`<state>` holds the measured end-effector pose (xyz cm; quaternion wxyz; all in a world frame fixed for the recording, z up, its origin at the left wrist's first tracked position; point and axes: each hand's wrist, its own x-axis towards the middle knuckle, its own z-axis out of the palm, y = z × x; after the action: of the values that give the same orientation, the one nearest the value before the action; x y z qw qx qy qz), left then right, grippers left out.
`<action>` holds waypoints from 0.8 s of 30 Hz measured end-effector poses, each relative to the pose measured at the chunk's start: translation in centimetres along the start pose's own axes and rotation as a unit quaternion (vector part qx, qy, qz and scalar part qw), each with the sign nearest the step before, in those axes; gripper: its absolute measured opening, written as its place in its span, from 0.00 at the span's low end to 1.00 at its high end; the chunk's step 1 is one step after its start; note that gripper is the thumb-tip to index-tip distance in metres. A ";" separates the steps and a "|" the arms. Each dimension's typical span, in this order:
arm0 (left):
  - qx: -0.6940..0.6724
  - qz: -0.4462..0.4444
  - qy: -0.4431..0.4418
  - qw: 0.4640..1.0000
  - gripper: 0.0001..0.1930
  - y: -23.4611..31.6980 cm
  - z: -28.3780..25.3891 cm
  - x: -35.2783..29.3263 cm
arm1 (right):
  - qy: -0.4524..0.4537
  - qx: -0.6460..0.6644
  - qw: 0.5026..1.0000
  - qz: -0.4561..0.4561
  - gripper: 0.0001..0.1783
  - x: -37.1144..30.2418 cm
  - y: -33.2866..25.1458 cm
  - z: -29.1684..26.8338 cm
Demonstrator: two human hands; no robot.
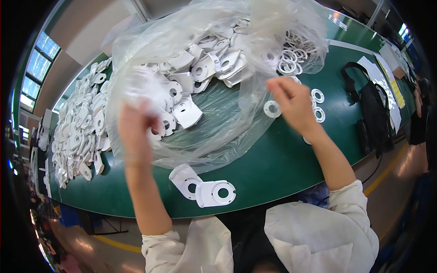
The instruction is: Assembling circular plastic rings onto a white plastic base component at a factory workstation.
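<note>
My left hand [135,123], smeared by motion, is over the left side of a large clear plastic bag. At its fingertips is a blurred white plastic part [144,86], which moves with the hand and appears gripped. My right hand [293,102] hovers at the bag's right edge with its fingers curled; what they hold, if anything, is hidden. A white ring [272,109] shows just beside those fingers. Other white rings [320,114] lie to the right of that hand, one partly under the wrist. Two white plates with round holes [215,194] overlap near the table's front edge.
The open plastic bag [218,148] holds many white plates [186,111]. More rings [291,59] sit in clear plastic at its far right. A heap of white parts [82,123] covers the green table's left side. A black bag [374,107] and papers [391,91] lie at right.
</note>
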<state>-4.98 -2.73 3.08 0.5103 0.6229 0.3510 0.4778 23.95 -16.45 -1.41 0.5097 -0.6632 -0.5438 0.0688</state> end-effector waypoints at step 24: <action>0.630 0.143 -0.069 0.760 0.22 -4.8 4.5 -2.2 | 0.056 -0.128 0.990 0.029 0.08 1.9 1.3 -4.2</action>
<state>-1.09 -4.98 -2.17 -0.0485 0.8784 0.4434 0.1718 28.28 -17.31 0.54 0.4477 -0.7415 -0.4991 -0.0239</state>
